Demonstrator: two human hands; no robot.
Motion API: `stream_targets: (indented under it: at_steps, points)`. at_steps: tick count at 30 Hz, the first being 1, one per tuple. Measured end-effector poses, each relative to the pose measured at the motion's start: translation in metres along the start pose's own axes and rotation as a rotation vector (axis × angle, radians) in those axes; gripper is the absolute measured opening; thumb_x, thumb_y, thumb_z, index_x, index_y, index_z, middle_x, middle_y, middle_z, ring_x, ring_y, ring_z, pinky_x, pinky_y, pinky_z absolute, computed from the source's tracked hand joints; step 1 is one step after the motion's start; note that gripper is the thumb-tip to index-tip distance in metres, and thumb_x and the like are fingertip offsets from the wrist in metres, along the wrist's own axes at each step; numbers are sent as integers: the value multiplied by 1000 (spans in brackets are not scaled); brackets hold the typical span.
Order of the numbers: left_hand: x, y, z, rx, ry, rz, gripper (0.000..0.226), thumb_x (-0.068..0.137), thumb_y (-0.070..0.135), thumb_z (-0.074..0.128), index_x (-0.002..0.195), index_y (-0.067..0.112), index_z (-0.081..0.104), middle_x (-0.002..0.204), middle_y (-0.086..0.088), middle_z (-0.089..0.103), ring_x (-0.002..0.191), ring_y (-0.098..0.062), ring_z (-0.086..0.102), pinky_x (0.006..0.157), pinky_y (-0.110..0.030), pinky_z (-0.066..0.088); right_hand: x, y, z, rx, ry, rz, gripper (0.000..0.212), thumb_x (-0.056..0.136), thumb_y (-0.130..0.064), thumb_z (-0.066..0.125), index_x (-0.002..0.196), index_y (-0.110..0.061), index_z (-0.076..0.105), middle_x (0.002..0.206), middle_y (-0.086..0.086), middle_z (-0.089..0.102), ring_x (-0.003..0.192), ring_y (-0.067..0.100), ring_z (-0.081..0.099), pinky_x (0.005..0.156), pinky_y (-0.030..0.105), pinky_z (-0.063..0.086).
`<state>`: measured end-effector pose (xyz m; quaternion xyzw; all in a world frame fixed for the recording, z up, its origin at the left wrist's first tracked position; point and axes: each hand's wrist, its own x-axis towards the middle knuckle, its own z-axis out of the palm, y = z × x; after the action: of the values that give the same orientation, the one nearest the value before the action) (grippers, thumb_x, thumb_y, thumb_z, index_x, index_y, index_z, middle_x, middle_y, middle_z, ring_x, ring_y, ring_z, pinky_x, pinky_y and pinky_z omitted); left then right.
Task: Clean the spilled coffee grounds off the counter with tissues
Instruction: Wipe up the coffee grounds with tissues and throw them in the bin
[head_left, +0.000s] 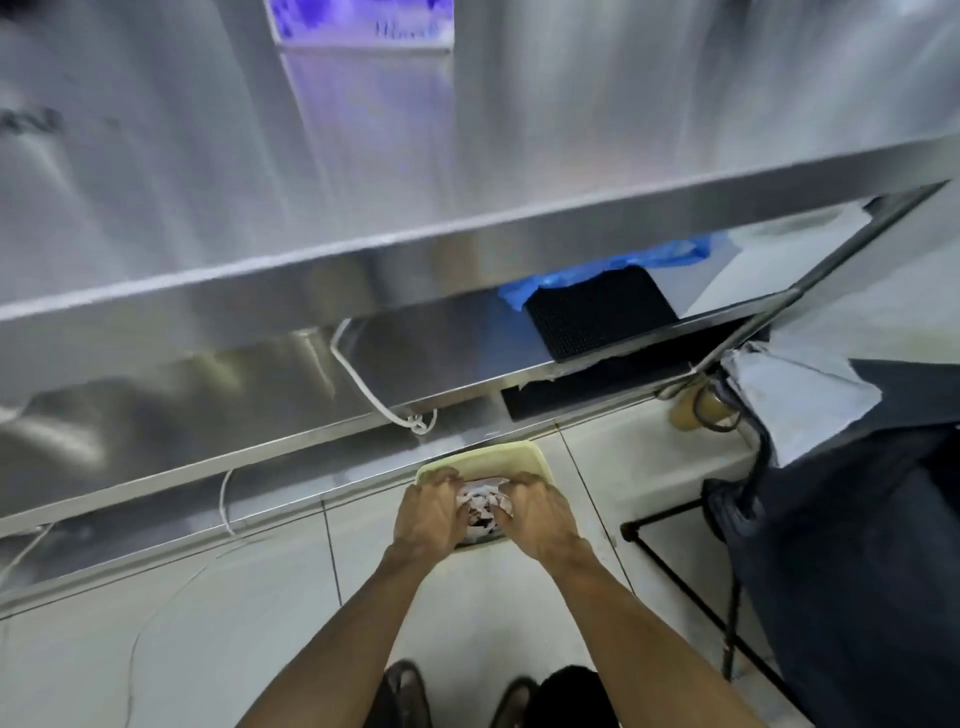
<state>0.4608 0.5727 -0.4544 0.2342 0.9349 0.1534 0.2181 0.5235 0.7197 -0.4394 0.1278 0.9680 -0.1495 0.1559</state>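
- A brushed stainless-steel counter (363, 270) spans the upper frame, smooth and streaked with reflections. A thin white cable (363, 384) loops beneath it.
- The left hand (431, 512) curls its fingers round a crumpled white tissue wad (483, 506). The wad is flecked with dark bits that may be coffee grounds, though blur hides detail.
- The wad hangs over a pale yellow rectangular plastic bin (498, 451) on the glossy tiled floor (260, 597).
- The right hand (540, 512) clasps the same wad from the other side, fingers bent.
- Further right, a black ribbed rubber mat (602, 312) lies beside crinkled blue plastic (623, 265).
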Motion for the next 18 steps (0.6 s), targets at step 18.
stream_targets:
  at_steps: [18]
  points:
    - [-133,140,-311,59,134,-118,34,90,40,54,118,22,63,123,3,62,111,-21,59,92,-33,48,-115,-103,-321,10,25,-95,38,95,-43,49,111,-11,62,110,10,62,106,28,58,88,33,44]
